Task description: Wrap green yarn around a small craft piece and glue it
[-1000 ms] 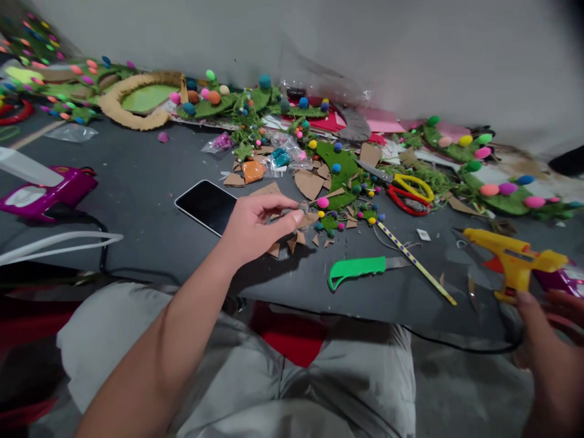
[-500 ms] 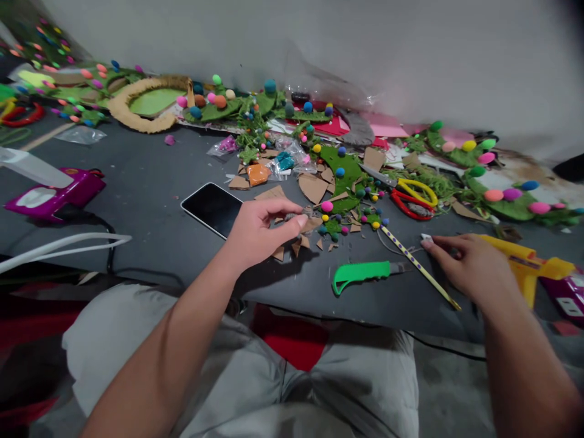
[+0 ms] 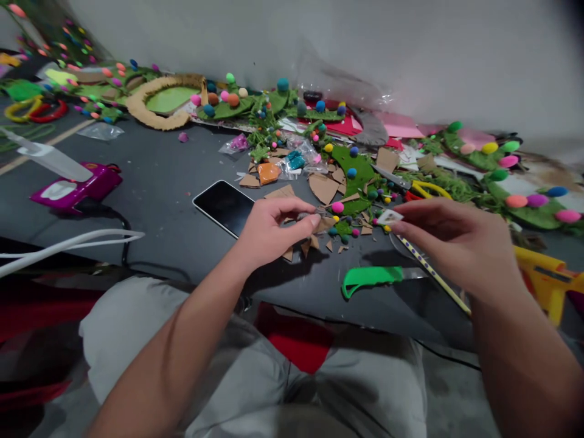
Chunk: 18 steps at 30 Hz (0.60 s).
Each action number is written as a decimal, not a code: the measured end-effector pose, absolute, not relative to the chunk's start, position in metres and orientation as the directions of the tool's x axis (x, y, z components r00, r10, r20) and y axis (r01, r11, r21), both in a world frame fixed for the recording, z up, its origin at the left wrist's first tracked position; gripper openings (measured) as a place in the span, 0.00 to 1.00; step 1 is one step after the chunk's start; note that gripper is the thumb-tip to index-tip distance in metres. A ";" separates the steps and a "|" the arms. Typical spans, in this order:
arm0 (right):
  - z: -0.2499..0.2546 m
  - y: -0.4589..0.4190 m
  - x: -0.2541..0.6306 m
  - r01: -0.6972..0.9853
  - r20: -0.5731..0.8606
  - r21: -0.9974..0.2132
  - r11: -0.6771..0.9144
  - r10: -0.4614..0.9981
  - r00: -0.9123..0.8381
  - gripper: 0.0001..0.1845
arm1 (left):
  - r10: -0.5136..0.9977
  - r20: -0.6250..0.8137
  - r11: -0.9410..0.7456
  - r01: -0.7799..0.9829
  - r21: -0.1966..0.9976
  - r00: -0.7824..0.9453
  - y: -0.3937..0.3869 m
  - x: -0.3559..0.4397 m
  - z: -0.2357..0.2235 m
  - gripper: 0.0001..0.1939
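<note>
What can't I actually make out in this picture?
All in the head view:
Grey piece in the left hand: shape mostly covered by the fingers.
White piece in the right hand: its dark detail is too small and blurred.
Yellow glue gun: nozzle hidden behind the right hand.

Our left hand (image 3: 276,234) and right hand (image 3: 460,246) pinch.
Our bare left forearm (image 3: 191,316) slants inward from lower left, fingers (image 3: 288,205) curled; our right forearm (image 3: 520,359) leans in from lower right, thumb (image 3: 414,236) below forefinger (image 3: 420,207).
</note>
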State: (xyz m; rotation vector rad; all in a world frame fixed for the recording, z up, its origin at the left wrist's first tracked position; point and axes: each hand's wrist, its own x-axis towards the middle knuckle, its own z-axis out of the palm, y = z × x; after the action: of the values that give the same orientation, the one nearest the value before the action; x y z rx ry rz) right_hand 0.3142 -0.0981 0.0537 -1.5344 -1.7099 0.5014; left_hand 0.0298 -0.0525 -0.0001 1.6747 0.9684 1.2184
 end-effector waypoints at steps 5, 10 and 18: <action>0.057 -0.083 0.263 0.409 0.315 -0.835 0.367 0.930 -0.190 0.10 | 0.941 0.263 -0.286 0.081 0.955 0.215 -0.054 0.028 -0.001 0.09; 0.038 -0.081 0.249 0.350 0.332 -0.867 0.354 0.935 -0.125 0.11 | 0.941 0.240 -0.262 0.064 0.963 0.237 -0.054 0.027 -0.002 0.10; 0.035 -0.085 0.243 0.333 0.308 -0.885 0.326 0.945 -0.108 0.11 | 0.945 0.217 -0.239 0.064 0.969 0.243 -0.053 0.027 -0.002 0.11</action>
State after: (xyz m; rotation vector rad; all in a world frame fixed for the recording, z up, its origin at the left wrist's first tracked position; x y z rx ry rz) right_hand 0.2433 -0.0852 0.0346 -1.1747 -1.6394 0.8071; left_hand 0.0269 -0.0529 -0.0018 1.5500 0.9778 1.1480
